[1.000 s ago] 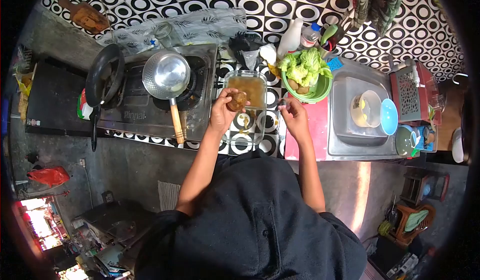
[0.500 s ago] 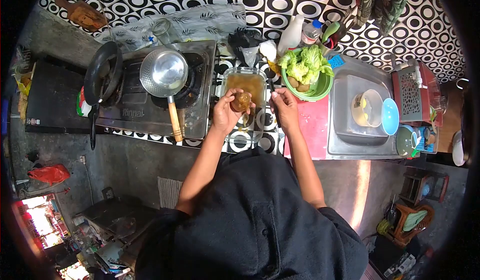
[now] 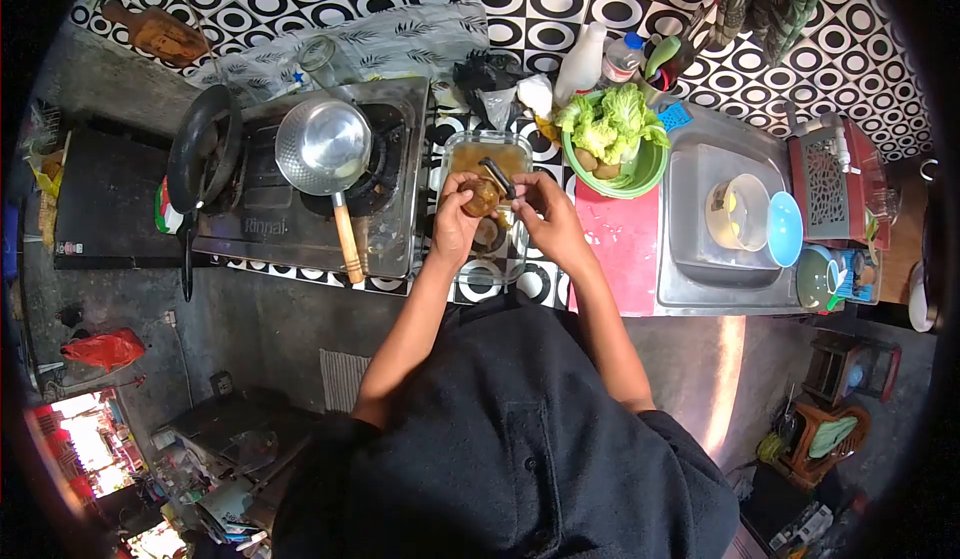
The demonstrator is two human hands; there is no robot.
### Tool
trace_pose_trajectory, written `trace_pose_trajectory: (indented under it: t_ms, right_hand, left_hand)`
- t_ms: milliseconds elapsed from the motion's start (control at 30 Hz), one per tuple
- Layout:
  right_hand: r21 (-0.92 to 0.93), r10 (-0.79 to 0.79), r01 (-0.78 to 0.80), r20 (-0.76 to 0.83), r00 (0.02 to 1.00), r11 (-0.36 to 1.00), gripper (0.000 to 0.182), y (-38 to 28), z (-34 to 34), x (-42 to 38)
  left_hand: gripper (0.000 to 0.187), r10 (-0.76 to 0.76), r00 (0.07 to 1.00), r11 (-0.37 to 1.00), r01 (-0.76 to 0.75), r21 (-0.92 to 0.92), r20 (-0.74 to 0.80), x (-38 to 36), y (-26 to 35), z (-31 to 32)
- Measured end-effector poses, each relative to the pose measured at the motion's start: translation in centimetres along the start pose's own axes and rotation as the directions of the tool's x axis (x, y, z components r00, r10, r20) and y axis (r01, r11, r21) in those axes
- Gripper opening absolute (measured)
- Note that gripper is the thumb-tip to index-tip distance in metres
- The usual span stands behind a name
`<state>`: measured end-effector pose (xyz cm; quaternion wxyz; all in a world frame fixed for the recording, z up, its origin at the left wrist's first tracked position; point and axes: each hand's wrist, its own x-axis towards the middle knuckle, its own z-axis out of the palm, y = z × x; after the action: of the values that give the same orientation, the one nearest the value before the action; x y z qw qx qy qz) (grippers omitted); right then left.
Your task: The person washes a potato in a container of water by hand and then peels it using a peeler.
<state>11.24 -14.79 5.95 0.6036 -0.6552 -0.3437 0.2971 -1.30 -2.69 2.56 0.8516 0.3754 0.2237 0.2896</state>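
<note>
A brown potato point(image 3: 482, 198) sits in my left hand point(image 3: 453, 227), its fingers wrapped round the near and left sides. My right hand point(image 3: 556, 227) grips a black-handled peeler point(image 3: 496, 173), which lies against or just over the potato's right side. Both hands are above a clear rectangular glass dish point(image 3: 488, 138) holding brownish water. Bits of peel show under the hands. To the right stands a green basin point(image 3: 648, 181) with leafy lettuce point(image 3: 615, 129) and several brown potatoes point(image 3: 606, 170) in it.
Left is a gas stove point(image 3: 270, 221) bearing a metal saucepan point(image 3: 322, 146) and a black frying pan point(image 3: 205, 147). Right are a red board point(image 3: 618, 259) and a steel sink point(image 3: 690, 294) with plastic bowls. Bottles point(image 3: 582, 67) and a black plastic bag point(image 3: 484, 81) stand behind.
My right hand has moved left, bringing the peeler from beside the dish to the potato. My left hand still holds the potato in nearly the same place.
</note>
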Motion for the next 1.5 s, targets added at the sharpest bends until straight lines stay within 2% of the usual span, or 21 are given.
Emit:
trace_pose_trajectory:
  t_ms: [100, 300, 500, 600, 700, 1100, 1300, 1400, 1500]
  right_hand:
    - [0.020, -0.024, 0.024, -0.013, 1.000, 1.000, 0.027, 0.6, 0.2, 0.1]
    - [-0.129, -0.060, 0.054, -0.046, 0.997, 0.990, 0.021, -0.1, 0.7, -0.2]
    - [-0.043, 0.001, -0.003, -0.034, 0.999, 0.999, 0.017, 0.1, 1.3, -0.3]
    - [-0.058, -0.039, 0.036, -0.041, 0.998, 0.998, 0.018, 0.9, 1.5, -0.2]
    - [-0.001, -0.044, 0.044, -0.049, 0.998, 0.999, 0.019, 1.0, 1.6, -0.2]
    - [-0.056, -0.004, 0.002, -0.042, 0.999, 0.998, 0.021, 1.0, 1.8, 0.3]
    - [-0.036, -0.010, 0.008, -0.059, 0.998, 0.999, 0.022, 1.6, 1.9, 0.3]
    - [-0.047, -0.016, 0.012, -0.075, 0.997, 0.999, 0.021, 1.4, 1.8, 0.4]
    - [-0.126, -0.040, 0.029, -0.083, 0.996, 0.992, 0.021, 2.1, 1.4, 1.1]
  left_hand:
    - [0.032, -0.006, 1.000, 1.000, 0.006, -0.002, 0.012, -0.1, 0.1, 0.0]
    - [0.029, 0.050, 0.998, 0.998, -0.051, -0.030, -0.025, -0.1, 0.2, 0.7]
    - [0.031, 0.147, 0.988, 0.989, -0.148, -0.014, -0.054, 0.1, -0.8, 0.1]
    - [0.033, 0.174, 0.983, 0.985, -0.173, 0.014, -0.054, -0.1, -0.8, 0.3]
    - [0.034, 0.203, 0.978, 0.978, -0.201, 0.057, -0.039, -0.2, -0.5, 0.6]
    - [0.032, 0.330, 0.944, 0.899, -0.305, 0.315, -0.028, 0.0, -1.6, -0.1]
    - [0.030, 0.362, 0.930, 0.835, -0.293, 0.465, -0.064, -0.4, -0.9, 0.9]
    - [0.029, 0.328, 0.943, 0.880, -0.285, 0.381, -0.051, -0.1, -1.4, 0.6]
    - [0.028, 0.412, 0.909, 0.733, -0.366, 0.574, 0.053, -0.4, -1.6, 0.9]
